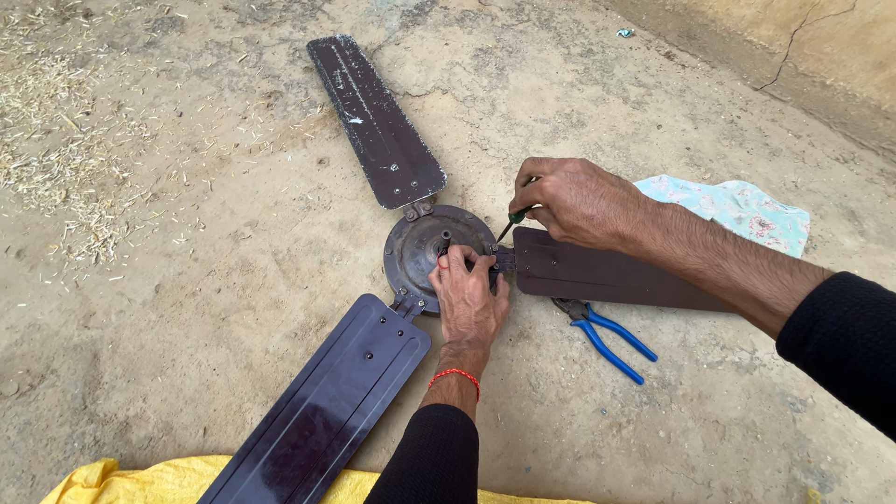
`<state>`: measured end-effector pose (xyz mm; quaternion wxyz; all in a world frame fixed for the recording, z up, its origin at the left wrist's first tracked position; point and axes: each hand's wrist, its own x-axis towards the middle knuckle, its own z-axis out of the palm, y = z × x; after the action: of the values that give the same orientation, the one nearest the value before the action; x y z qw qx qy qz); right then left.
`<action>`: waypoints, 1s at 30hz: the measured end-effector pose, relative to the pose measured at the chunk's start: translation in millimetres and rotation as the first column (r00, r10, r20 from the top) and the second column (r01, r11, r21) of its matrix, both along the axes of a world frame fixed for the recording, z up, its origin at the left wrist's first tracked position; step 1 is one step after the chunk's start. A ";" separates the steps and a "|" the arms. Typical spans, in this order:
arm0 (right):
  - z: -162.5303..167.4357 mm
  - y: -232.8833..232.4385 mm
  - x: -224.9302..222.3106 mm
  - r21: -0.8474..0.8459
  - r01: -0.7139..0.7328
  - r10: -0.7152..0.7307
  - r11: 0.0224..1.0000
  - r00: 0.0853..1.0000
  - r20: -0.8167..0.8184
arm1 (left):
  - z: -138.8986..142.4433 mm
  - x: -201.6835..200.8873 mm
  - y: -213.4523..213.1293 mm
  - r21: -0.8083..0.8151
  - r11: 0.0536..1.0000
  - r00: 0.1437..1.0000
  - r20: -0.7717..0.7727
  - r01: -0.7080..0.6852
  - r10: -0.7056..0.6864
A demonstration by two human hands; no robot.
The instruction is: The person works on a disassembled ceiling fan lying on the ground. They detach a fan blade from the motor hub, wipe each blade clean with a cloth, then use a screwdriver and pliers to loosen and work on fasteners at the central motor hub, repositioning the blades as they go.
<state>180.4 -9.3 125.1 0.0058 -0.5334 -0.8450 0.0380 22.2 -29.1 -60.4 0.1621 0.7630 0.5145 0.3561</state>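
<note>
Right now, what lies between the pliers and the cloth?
The head view shows a dark fan blade lying between the pliers and the cloth, with the right hand's forearm above it.
</note>
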 end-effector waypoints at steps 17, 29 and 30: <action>-6.2 -1.4 2.1 0.008 -0.072 0.072 0.997 0.997 0.007 | -3.7 1.0 0.9 0.003 1.000 1.000 -0.002 0.001 -0.001; -8.0 0.5 3.3 0.058 -0.115 0.115 0.992 0.993 0.007 | -4.5 1.7 0.2 0.014 1.000 1.000 0.025 -0.006 0.005; -8.7 0.7 4.6 0.055 -0.108 0.108 0.993 0.994 0.004 | -4.7 2.3 0.0 0.017 1.000 1.000 0.025 -0.004 0.004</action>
<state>185.1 -8.6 116.4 0.0183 -0.4866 -0.8733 0.0146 24.5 -29.1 -65.1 0.1613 0.7589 0.5109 0.3702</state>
